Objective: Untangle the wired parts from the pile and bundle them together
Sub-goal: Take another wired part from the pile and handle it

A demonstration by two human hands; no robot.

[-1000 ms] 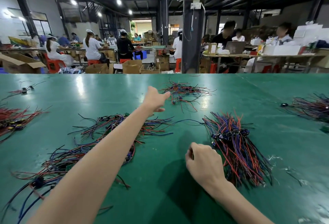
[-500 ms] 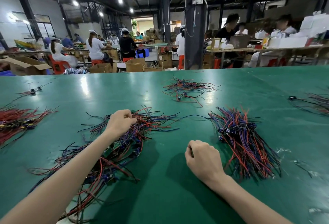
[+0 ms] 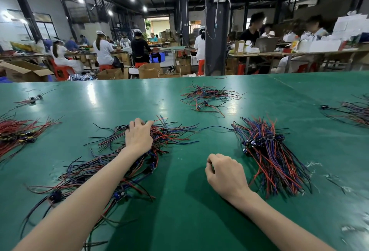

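Note:
A loose tangled pile of red, blue and black wired parts [image 3: 169, 134] spreads over the green table [image 3: 189, 220] at centre left, trailing toward me. My left hand [image 3: 138, 136] lies on top of this pile with its fingers curled into the wires. My right hand [image 3: 225, 175] rests on the bare table as a loose fist, and I cannot see anything in it. Just right of that hand lies a neater bundle of wired parts [image 3: 269, 151], its small black components gathered near the top.
A small scattered wire heap [image 3: 209, 97] lies farther back. A red wire bundle [image 3: 18, 133] sits at the left edge, a few parts [image 3: 32, 99] behind it, another heap [image 3: 355, 111] at the far right. Seated workers, cardboard boxes and a dark pillar [image 3: 216, 31] stand beyond the table.
My left hand has drawn back from a far reach toward the rear heap and come down onto the tangled pile. My right hand has stayed where it was.

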